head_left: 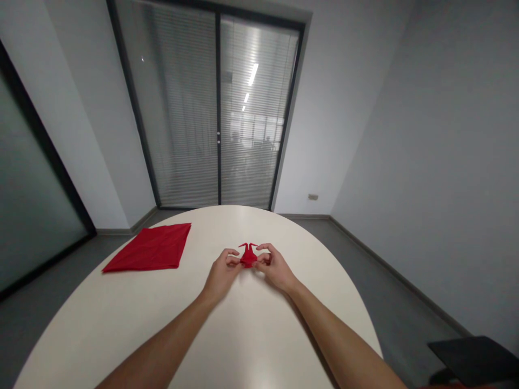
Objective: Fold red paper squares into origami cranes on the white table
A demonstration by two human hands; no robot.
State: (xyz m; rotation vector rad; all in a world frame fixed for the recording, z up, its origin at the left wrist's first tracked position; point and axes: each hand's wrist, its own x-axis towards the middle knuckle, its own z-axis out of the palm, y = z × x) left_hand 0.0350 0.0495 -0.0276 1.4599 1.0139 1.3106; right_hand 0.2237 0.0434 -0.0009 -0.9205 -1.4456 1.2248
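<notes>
A small red folded piece (248, 257), looking like origami, is held just above the table between my two hands. Two thin bent points stick up from its top, tips turned outward. My left hand (224, 272) pinches its left side with thumb and fingers. On the other side, my right hand (274, 266) grips the right edge between thumb and fingers, index finger curled near the right tip. Whether the piece is paper or cloth, I cannot tell.
A larger red folded sheet (152, 247) lies flat on the left of the round white table (259, 335). Beyond the table stand glass panels with blinds (186, 108). A black chair (474, 356) is at the lower right, beside the grey wall.
</notes>
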